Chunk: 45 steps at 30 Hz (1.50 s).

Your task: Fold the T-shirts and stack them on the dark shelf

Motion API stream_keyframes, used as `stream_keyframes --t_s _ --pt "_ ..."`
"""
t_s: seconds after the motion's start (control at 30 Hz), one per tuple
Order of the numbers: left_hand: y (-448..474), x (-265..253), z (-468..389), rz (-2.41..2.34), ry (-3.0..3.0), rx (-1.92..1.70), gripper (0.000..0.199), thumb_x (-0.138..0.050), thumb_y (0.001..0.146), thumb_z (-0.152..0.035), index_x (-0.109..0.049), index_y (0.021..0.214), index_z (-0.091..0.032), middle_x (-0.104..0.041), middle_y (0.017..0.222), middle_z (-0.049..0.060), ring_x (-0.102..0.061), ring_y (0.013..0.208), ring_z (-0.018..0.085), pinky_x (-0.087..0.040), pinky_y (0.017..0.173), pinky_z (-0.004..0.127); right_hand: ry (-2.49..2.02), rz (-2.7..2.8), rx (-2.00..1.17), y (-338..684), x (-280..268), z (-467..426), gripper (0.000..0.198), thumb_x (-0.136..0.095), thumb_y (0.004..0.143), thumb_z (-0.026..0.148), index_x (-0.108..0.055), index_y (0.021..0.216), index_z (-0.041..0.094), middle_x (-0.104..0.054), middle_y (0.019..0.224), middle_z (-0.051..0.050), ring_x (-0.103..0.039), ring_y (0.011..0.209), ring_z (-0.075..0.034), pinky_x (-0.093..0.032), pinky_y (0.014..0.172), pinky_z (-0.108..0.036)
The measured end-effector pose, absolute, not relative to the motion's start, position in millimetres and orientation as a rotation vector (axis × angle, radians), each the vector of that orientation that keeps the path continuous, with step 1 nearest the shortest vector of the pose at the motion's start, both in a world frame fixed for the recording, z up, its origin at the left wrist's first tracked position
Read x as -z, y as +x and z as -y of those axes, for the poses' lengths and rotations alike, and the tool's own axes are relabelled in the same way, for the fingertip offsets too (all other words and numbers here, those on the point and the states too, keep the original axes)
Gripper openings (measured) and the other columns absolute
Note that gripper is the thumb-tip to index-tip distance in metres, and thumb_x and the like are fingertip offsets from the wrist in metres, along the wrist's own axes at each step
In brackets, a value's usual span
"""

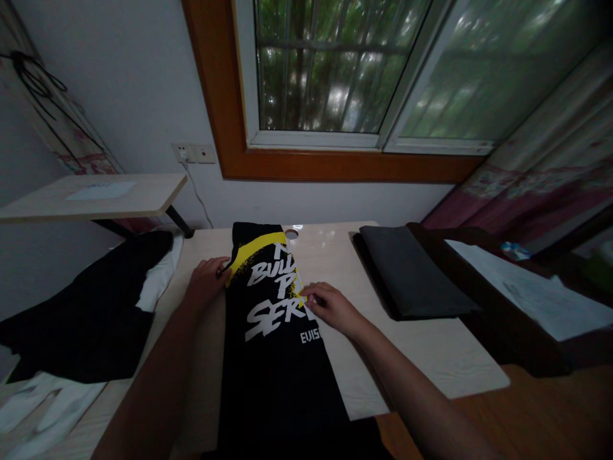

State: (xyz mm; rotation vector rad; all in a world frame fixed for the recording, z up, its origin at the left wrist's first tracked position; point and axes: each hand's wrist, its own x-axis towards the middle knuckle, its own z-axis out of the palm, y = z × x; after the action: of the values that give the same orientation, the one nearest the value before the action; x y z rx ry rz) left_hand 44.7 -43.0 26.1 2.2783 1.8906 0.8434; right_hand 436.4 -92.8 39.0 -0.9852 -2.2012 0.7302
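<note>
A black T-shirt with white lettering and a yellow stripe lies in a long folded strip down the table. Its lower end reaches past the table's near edge. My left hand is at the upper left edge of the shirt, fingers curled on the cloth. On the opposite side, my right hand pinches the shirt's right edge beside the lettering. The printing is cut off at that folded edge.
Dark folded clothes are stacked at the table's right. Black garments and white cloth lie at the left, near a raised wooden shelf. A window and a power socket are behind.
</note>
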Motion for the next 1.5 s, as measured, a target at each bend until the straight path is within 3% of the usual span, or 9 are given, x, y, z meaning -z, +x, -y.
stream_keyframes --t_s 0.17,0.33,0.5,0.6,0.7,1.03,1.5 --pt "45.1 -32.3 45.7 -1.741 2.320 -0.790 0.018 -0.057 0.089 -0.035 -0.069 0.097 -0.025 -0.071 0.098 0.005 -0.060 0.095 0.025 -0.045 0.087 0.041 -0.890 2.259 -0.841 440.5 -48.8 92.2 0.010 -0.066 0.093 0.029 -0.072 0.097 0.021 -0.069 0.089 -0.005 -0.060 0.088 -0.019 -0.047 0.083 -0.034" --pt "50.8 -46.1 53.3 -1.690 2.408 -0.749 0.013 -0.057 0.087 -0.029 -0.068 0.083 -0.023 -0.069 0.089 0.006 -0.059 0.091 0.025 -0.047 0.086 0.042 -0.732 2.367 -0.986 447.9 -54.0 90.2 0.014 -0.068 0.093 0.033 -0.074 0.087 0.021 -0.070 0.084 -0.004 -0.062 0.086 -0.018 -0.047 0.084 -0.035" --pt "68.4 -50.9 56.0 -1.647 2.622 -0.690 0.032 -0.051 0.095 -0.031 -0.068 0.121 -0.024 -0.067 0.129 0.009 -0.056 0.123 0.027 -0.038 0.112 0.049 -0.735 2.412 -0.963 450.4 -53.9 89.8 0.011 -0.068 0.094 0.030 -0.074 0.091 0.021 -0.071 0.088 -0.004 -0.062 0.090 -0.018 -0.046 0.086 -0.034" --pt "81.5 -43.1 53.5 -1.610 2.664 -0.445 0.047 -0.045 0.098 -0.042 -0.056 0.140 -0.023 -0.053 0.151 0.009 -0.044 0.142 0.028 -0.026 0.121 0.054 -0.733 2.424 -0.961 450.2 -53.9 89.1 0.012 -0.068 0.094 0.031 -0.074 0.090 0.021 -0.070 0.086 -0.003 -0.061 0.089 -0.017 -0.045 0.087 -0.034" --pt "89.4 -33.6 48.1 -1.726 2.591 -0.289 0.057 -0.034 0.102 -0.049 -0.043 0.152 -0.022 -0.038 0.162 0.009 -0.031 0.151 0.028 -0.026 0.121 0.056 -0.722 2.432 -0.965 450.1 -53.8 87.7 0.014 -0.067 0.094 0.031 -0.074 0.089 0.020 -0.069 0.085 -0.003 -0.061 0.087 -0.017 -0.044 0.089 -0.034" --pt "84.7 -34.7 -5.2 -1.934 2.379 -0.069 0.062 -0.017 0.103 -0.049 -0.026 0.160 -0.027 -0.022 0.168 0.002 -0.012 0.156 0.031 -0.019 0.117 0.071 -0.693 2.461 -0.974 452.0 -51.6 84.6 0.013 -0.067 0.094 0.030 -0.074 0.090 0.021 -0.069 0.086 -0.003 -0.060 0.088 -0.017 -0.043 0.088 -0.034" --pt "87.3 -29.7 -55.8 -2.029 2.267 -0.107 0.064 -0.014 0.102 -0.051 -0.021 0.161 -0.030 -0.015 0.169 -0.001 -0.007 0.157 0.027 -0.009 0.123 0.064 -0.710 2.458 -0.970 451.3 -56.9 86.5 0.010 -0.068 0.093 0.027 -0.073 0.088 0.020 -0.068 0.084 -0.002 -0.059 0.085 -0.016 -0.042 0.088 -0.034"
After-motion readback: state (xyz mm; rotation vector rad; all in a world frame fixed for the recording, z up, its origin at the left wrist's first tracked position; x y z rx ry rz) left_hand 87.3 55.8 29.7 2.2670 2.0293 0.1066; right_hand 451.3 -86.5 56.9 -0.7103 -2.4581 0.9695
